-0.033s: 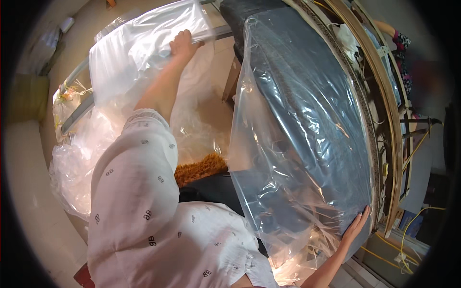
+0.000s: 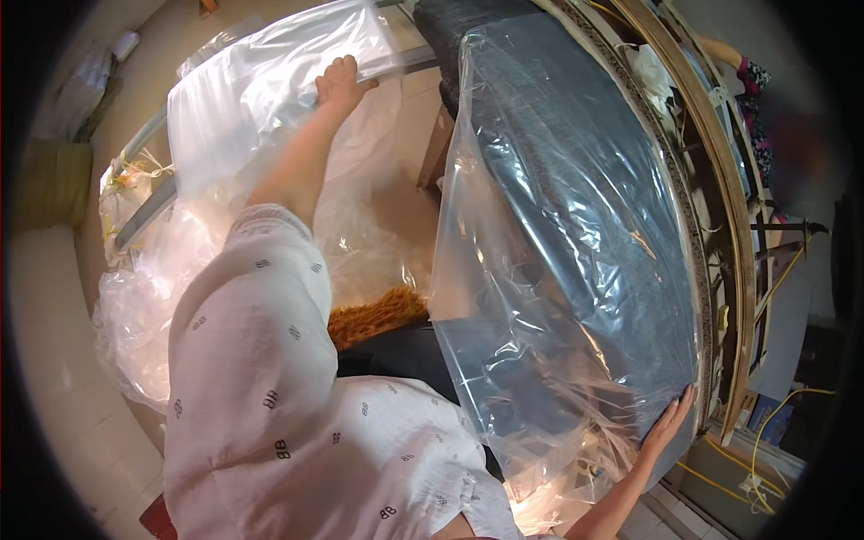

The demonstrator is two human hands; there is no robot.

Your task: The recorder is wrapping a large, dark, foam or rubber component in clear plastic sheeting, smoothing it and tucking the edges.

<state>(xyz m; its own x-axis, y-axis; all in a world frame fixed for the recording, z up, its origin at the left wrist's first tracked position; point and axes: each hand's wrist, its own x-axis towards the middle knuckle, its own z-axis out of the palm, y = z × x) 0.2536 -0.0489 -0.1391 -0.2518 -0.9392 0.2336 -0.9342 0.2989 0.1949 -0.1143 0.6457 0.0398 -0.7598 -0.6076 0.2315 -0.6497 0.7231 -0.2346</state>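
My left arm reaches to the far left, where my left hand (image 2: 342,83) rests on a folded stack of clear plastic sheets or bags (image 2: 243,99). Its fingers are spread and the thumb stands out. The stack hangs over a grey metal rail (image 2: 148,214). Along the right, a large clear plastic sheet or bag (image 2: 540,297) lies wrinkled over a dark blue-grey work surface (image 2: 513,54), its near-left part hanging past the edge. On its near right corner my right hand (image 2: 668,425) lies flat, fingers stretched out toward the surface's right edge.
Crumpled clear plastic (image 2: 135,324) is heaped at the left. A brown furry cover (image 2: 378,317) shows beside my lap. Wooden rails (image 2: 740,270) run along the right, with a yellow cord (image 2: 765,432) nearby. Beyond them shows another person's patterned sleeve (image 2: 754,85).
My left hand has shifted very slightly on the stack, its thumb a little farther out. The right hand and the plastic have stayed nearly the same.
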